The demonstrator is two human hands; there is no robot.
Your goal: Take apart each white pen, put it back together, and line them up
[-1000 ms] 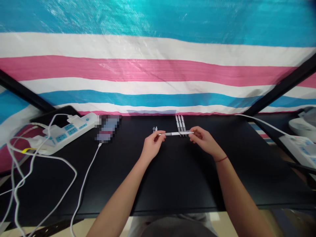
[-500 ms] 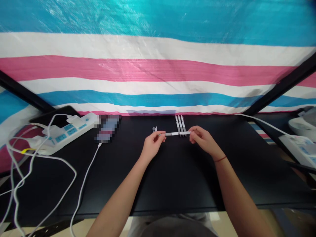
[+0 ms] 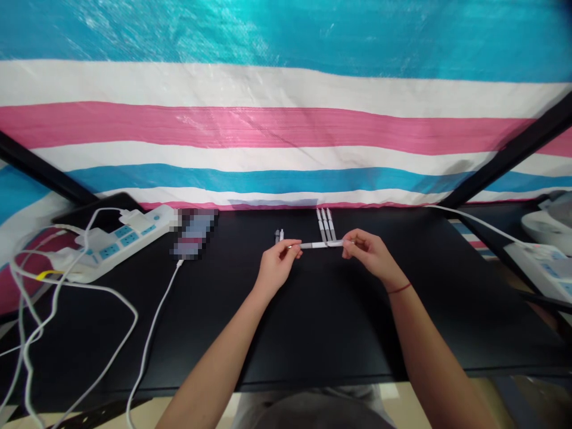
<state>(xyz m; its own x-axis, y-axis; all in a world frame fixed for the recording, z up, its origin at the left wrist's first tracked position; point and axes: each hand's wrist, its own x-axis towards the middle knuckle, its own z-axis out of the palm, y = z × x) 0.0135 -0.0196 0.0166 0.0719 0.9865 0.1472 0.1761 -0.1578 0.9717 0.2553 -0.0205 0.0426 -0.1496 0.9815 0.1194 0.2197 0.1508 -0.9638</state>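
Observation:
My left hand and my right hand both pinch a white pen, held level above the black tabletop. The left fingers grip its pointed end and the right fingers grip its far end, which they partly hide. Just behind it, several white pens lie side by side, pointing away from me, their near ends hidden behind the held pen. Two small pen parts stand beyond my left fingers. A thin red cord circles my right wrist.
The black table carries a blue-and-white power strip with white plugs and tangled cables at left, plus a blurred phone on a white cable. Another power strip sits at right. A striped tarp hangs behind.
Both hands have shifted slightly toward me with the white pen, which now crosses the near ends of the lying pens. Its grip has not changed.

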